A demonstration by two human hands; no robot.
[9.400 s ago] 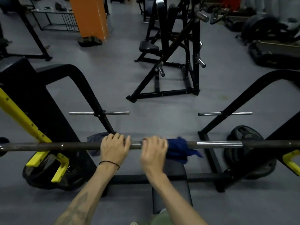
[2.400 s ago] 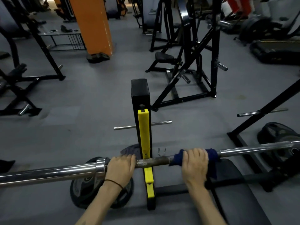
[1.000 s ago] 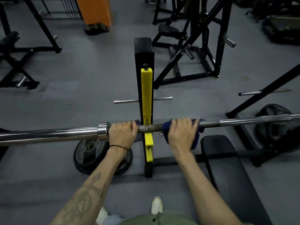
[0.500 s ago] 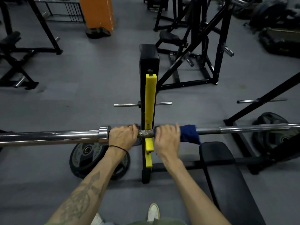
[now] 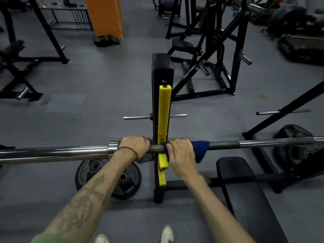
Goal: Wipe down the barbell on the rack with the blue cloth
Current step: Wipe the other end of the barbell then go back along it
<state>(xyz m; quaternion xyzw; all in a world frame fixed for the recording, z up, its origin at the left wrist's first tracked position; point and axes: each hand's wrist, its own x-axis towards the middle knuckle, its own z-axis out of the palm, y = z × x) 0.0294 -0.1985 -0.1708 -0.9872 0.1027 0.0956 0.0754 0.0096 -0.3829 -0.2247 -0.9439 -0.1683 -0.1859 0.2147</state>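
Observation:
The barbell (image 5: 263,144) lies across the view, resting in the yellow hook of the rack upright (image 5: 164,120). My left hand (image 5: 134,145) is closed around the bar just right of the chrome sleeve collar. My right hand (image 5: 180,152) presses the blue cloth (image 5: 199,149) around the bar just right of the yellow hook. Part of the cloth sticks out to the right of my fingers and hangs a little below the bar. A short rusty stretch of bar shows between my two hands.
A black bench pad (image 5: 245,199) lies below right. Weight plates lie on the floor at lower left (image 5: 98,176) and at right (image 5: 294,144). Black machine frames (image 5: 215,50) and an orange pillar (image 5: 106,16) stand further back. My shoes (image 5: 166,234) are at the bottom edge.
My right hand and the cloth have slid left along the bar, from the shaft over the bench up to the yellow hook. My left hand has kept its grip.

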